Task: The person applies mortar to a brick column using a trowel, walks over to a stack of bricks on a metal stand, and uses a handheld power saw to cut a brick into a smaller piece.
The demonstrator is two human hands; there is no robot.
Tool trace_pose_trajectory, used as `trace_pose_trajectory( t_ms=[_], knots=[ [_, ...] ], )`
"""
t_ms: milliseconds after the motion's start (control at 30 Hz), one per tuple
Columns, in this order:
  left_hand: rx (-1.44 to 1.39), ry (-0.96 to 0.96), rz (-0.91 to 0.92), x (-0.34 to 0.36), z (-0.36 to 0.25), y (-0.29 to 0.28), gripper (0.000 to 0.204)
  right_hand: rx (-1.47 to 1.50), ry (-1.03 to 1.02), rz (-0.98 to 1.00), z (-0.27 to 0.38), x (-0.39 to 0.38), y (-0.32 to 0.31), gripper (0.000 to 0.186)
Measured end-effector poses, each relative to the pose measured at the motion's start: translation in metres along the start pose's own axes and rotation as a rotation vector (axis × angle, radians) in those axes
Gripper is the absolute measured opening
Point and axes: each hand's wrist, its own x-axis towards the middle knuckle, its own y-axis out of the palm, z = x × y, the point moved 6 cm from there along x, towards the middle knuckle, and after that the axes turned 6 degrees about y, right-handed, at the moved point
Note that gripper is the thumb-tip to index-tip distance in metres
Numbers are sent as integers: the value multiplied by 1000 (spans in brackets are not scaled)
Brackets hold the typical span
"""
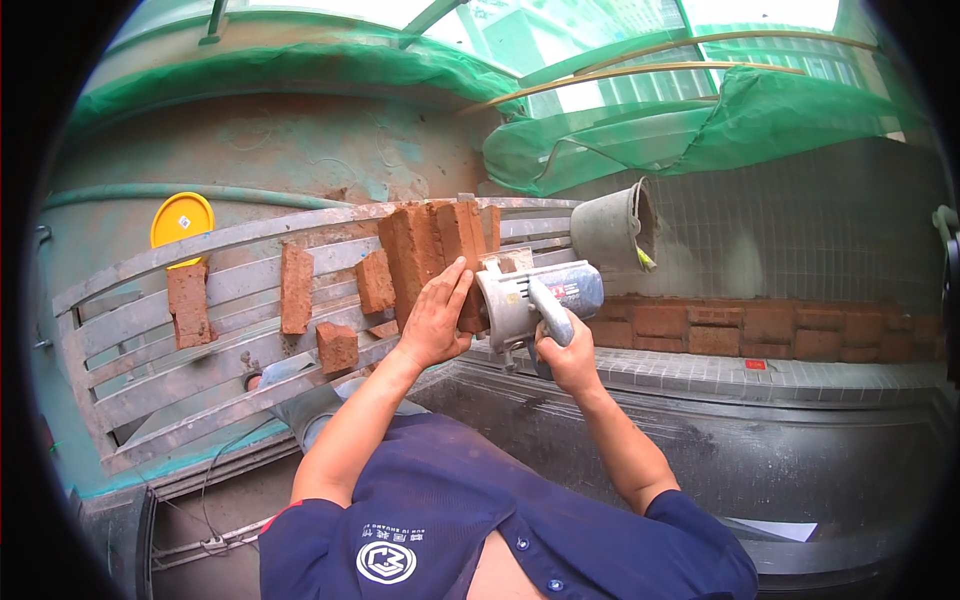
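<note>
My right hand (568, 355) is wrapped around the handle of a handheld power saw (516, 305) with a grey metal housing and a blue-grey motor body. The saw sits against the right side of a row of red bricks (412, 250), and its blade is hidden from view. My left hand (437, 315) lies on the near part of these bricks, fingers stretched out and resting beside the saw's housing. Underneath is a slatted grey metal rack (150, 405) that carries the bricks.
Loose brick pieces (297, 290) are spread over the rack's left side, near a yellow round lid (183, 222). A grey bucket (605, 228) lies tilted beyond the saw. Laid bricks (715, 325) run along the right wall. Green netting (690, 130) hangs at the back.
</note>
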Motion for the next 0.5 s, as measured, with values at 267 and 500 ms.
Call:
trace_pose_trajectory(
  t_ms=[267, 500],
  knots=[
    [-1, 29, -38, 3, -3, -6, 89, -1, -53, 11, 12, 29, 2, 11],
    [14, 18, -3, 3, -2, -1, 89, 47, -47, 4, 15, 37, 3, 10]
  ],
)
